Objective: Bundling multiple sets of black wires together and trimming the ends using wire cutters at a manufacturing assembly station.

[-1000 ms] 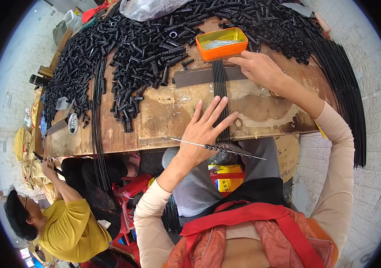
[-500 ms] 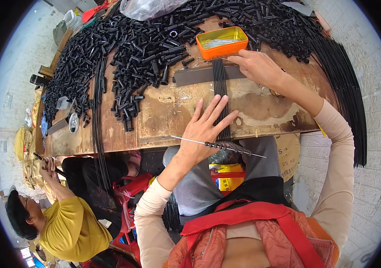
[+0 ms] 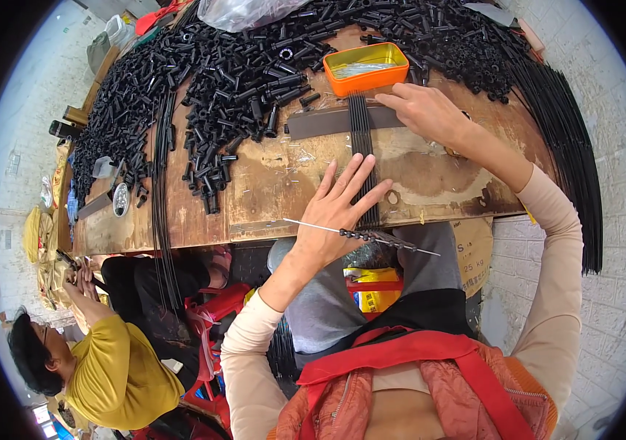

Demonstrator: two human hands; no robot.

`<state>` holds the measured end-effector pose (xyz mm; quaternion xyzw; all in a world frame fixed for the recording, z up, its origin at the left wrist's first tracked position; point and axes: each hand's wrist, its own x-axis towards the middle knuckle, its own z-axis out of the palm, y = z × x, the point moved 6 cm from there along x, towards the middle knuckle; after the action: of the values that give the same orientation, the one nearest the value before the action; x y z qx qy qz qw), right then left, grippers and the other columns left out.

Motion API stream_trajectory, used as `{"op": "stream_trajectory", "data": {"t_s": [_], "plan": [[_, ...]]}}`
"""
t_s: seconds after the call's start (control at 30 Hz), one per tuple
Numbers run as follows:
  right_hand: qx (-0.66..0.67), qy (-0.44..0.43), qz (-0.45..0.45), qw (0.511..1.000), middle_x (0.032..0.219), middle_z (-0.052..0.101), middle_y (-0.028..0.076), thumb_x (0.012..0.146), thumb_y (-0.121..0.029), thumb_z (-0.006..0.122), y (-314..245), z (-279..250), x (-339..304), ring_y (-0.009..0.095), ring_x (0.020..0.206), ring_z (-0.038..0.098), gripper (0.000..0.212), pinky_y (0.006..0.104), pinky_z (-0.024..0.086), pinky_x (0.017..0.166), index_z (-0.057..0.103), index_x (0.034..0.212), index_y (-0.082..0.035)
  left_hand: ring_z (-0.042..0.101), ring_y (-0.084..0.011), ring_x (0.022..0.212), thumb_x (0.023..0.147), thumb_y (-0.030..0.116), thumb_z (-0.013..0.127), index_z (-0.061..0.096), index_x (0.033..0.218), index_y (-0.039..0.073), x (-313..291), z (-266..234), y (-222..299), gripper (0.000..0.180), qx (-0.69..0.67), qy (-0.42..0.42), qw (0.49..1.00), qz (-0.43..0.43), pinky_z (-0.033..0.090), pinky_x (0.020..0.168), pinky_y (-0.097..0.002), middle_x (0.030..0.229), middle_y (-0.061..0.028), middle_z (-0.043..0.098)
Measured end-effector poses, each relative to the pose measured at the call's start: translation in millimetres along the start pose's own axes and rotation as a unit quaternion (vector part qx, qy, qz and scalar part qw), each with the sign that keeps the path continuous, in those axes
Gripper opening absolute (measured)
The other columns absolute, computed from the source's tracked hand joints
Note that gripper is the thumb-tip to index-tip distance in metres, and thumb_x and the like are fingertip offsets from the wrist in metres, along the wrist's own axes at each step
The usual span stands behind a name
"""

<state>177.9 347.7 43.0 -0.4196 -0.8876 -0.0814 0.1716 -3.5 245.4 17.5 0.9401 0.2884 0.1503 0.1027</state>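
Note:
My left hand point(image 3: 331, 207) lies flat with its fingers spread, pressing on a row of thin black rods point(image 3: 359, 132) that runs over the table's near edge. A thin metal rod carrying several black beads point(image 3: 372, 237) crosses over the back of this hand. My right hand point(image 3: 423, 110) is pinched beside the far ends of the black rods; whatever sits between thumb and finger is too small to make out. A dark flat bar point(image 3: 320, 125) lies crosswise beneath the rods. Just beyond their ends stands an orange box point(image 3: 369, 82) with thin silvery pins inside.
Black tubular parts point(image 3: 232, 88) are heaped across the far and left table point(image 3: 269, 183). Long black rods point(image 3: 562, 139) hang over the right edge, and another bundle point(image 3: 159, 169) lies left. A small oval dish point(image 3: 121, 200) sits there too. A co-worker in yellow point(image 3: 115, 374) sits at left.
My right hand has shifted very slightly at the rod ends. The beaded rod over my left hand has moved a little to the right. The co-worker's hands have moved a little.

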Motion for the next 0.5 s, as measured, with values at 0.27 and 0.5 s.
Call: {"op": "stream_trajectory", "data": {"t_s": [0.27, 0.5], "plan": [[0.012, -0.019, 0.036, 0.999, 0.092, 0.059, 0.012, 0.080, -0.001, 0.058, 1.6, 2.0, 2.1, 0.031, 0.088, 0.062, 0.040, 0.0426, 0.052, 0.075, 0.060, 0.119, -0.004, 0.024, -0.0307, 0.145, 0.051, 0.018, 0.086, 0.041, 0.144, 0.022, 0.3, 0.1, 0.3, 0.104, -0.019, 0.016, 1.000, 0.006, 0.021, 0.118, -0.0482, 0.156, -0.0129, 0.027], [0.010, -0.027, 0.026, 0.999, 0.092, 0.059, 0.012, 0.079, 0.000, 0.059, 5.7, 6.5, 4.6, 0.031, 0.089, 0.062, 0.037, 0.0414, 0.052, 0.075, 0.061, 0.116, -0.003, 0.024, -0.0312, 0.145, 0.055, 0.022, 0.086, 0.041, 0.144, 0.020, 2.4, -1.1, 2.0, 0.099, -0.018, 0.012, 1.000, 0.014, 0.021, 0.118, -0.0480, 0.155, -0.0140, 0.028]]}}
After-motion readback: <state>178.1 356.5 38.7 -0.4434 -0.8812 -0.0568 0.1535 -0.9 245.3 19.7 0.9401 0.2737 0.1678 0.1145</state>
